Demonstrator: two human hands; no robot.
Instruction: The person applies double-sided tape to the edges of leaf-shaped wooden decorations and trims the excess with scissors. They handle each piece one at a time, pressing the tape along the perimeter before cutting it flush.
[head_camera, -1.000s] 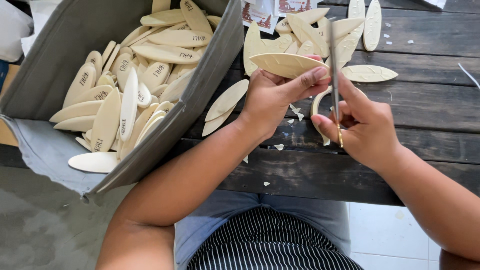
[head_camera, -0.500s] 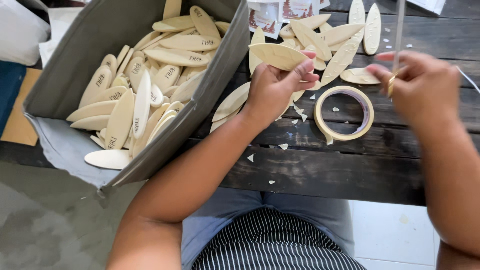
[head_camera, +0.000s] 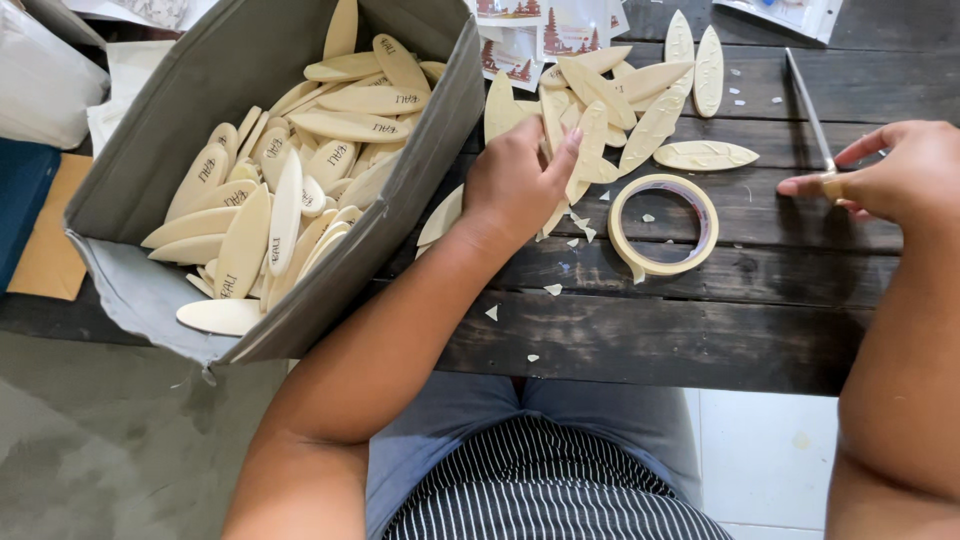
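Pale wooden leaf-shaped pieces (head_camera: 600, 110) are heaped at twelve o'clock from the left hand (head_camera: 520, 180), which is closed on one, long axis upright. A thin blade (head_camera: 810, 110) is pinched by the right hand (head_camera: 890, 175).

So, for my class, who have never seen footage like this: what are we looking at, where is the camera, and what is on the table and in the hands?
The camera sits on a person's head and looks down at their own two bare hands; there is no machine. A dark wooden table carries a grey box full of pale leaf-shaped wooden pieces, a loose pile of the same pieces and a roll of tape. The left hand rests on the pile, fingers among the pieces. The right hand touches the handle end of a thin metal tool lying on the table; its exact kind is unclear.
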